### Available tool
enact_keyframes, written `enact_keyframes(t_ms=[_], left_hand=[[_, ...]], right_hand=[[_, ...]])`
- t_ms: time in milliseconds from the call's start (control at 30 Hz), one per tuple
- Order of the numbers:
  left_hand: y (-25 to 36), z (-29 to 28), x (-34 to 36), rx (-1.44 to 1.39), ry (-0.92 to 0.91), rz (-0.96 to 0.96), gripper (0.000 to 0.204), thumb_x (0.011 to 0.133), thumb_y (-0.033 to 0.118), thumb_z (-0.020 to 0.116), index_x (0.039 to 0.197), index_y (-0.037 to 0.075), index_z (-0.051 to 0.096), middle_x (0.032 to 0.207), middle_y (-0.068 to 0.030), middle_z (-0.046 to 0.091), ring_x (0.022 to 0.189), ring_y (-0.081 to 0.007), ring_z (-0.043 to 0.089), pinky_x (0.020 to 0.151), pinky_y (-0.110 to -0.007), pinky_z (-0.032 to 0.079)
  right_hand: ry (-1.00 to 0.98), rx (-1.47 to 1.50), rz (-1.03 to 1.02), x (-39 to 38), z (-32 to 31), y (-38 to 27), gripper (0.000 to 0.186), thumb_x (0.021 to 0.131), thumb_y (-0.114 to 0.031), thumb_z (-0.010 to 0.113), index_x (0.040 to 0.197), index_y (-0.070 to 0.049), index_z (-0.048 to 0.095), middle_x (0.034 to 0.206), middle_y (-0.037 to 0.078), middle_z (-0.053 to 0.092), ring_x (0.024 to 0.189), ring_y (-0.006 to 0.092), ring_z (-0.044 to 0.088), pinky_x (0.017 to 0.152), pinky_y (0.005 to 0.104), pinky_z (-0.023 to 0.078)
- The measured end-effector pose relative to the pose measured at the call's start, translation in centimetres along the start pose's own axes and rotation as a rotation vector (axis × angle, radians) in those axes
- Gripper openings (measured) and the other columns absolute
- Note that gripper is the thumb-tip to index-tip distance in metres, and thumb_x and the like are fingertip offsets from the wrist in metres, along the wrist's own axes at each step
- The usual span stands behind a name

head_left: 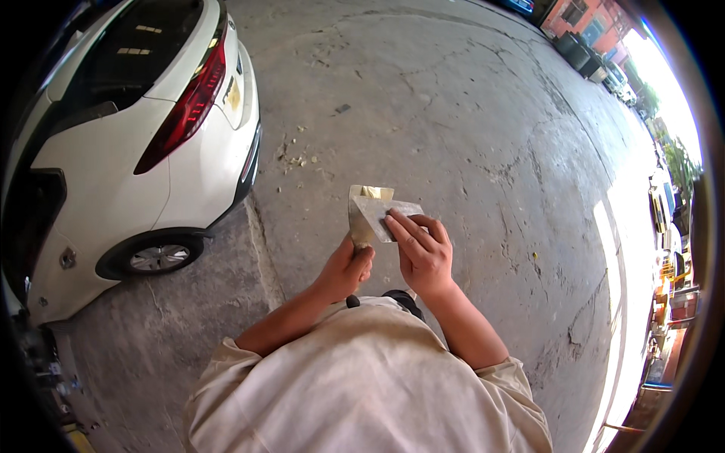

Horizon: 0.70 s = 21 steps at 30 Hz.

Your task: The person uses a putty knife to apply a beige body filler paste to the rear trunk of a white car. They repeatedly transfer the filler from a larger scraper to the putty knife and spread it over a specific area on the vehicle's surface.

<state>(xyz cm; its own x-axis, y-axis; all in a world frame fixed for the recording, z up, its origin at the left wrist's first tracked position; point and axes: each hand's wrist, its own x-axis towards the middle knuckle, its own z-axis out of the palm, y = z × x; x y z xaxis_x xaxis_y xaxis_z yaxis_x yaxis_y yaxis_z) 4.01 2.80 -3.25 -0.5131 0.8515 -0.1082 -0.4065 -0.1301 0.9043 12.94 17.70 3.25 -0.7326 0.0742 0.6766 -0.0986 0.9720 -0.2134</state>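
My left hand (346, 270) fisted round scraper (361, 215) handle; right hand (424, 253) fingers flat, pressing sandpaper (389, 215) on blade. Wiping under way, blade unevenly dull.

Both forearms bent inward, left hand (346, 270) in closed grip, right hand (424, 253) with fingers pressing flat.

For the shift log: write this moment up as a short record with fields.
Setting: outdoors, cracked concrete ground
Left hand: grips the handle of a putty knife, blade pointing up
Right hand: fingers pressed on a grey sheet lying against the blade
Contact: sheet and blade touch; both hands held in front of the chest
Clothing: beige short-sleeved shirt
Nearby: white car parked at the left, rear toward the person
Far right: parked vehicles and a sunlit strip, too small to detail
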Motion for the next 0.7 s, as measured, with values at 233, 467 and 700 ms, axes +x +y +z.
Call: enact_keyframes(t_ms=[233, 467, 700], left_hand=[[-0.3, -0.8, -0.4, -0.039, -0.001, -0.062, 0.016, 0.098, 0.01, 0.048, 0.113, 0.008, 0.04, 0.081, -0.0009, 0.048, 0.058, -0.0069, 0.043, 0.05, -0.024, 0.038], [-0.1, -1.1, -0.5, -0.073, -0.007, -0.09, 0.013, 0.099, 0.011, 0.048, 0.109, 0.009, 0.041, 0.079, -0.0006, 0.047, 0.056, -0.0068, 0.042, 0.05, -0.025, 0.037], [0.2, -1.6, -0.1, -0.054, -0.016, -0.091, 0.011, 0.099, 0.013, 0.048, 0.104, 0.009, 0.04, 0.078, -0.0008, 0.046, 0.056, -0.0071, 0.041, 0.05, -0.025, 0.037]], right_hand=[[-0.01, 0.046, 0.017, 0.7, 0.1, 0.4, 0.046, 0.067, 0.002, 0.067, 0.111, -0.009, 0.069, 0.111, 0.002, 0.07, 0.088, 0.0238, 0.064, 0.076, 0.0334, 0.052], [-0.08, 0.074, 0.007, 1.2, 0.4, 0.7, 0.045, 0.067, 0.003, 0.067, 0.111, -0.01, 0.069, 0.111, 0.002, 0.07, 0.088, 0.0225, 0.063, 0.075, 0.0334, 0.053], [-0.05, 0.08, -0.017, 1.0, 0.6, 0.9, 0.044, 0.067, 0.002, 0.067, 0.11, -0.01, 0.069, 0.112, 0.001, 0.069, 0.088, 0.0226, 0.062, 0.076, 0.0326, 0.052]])
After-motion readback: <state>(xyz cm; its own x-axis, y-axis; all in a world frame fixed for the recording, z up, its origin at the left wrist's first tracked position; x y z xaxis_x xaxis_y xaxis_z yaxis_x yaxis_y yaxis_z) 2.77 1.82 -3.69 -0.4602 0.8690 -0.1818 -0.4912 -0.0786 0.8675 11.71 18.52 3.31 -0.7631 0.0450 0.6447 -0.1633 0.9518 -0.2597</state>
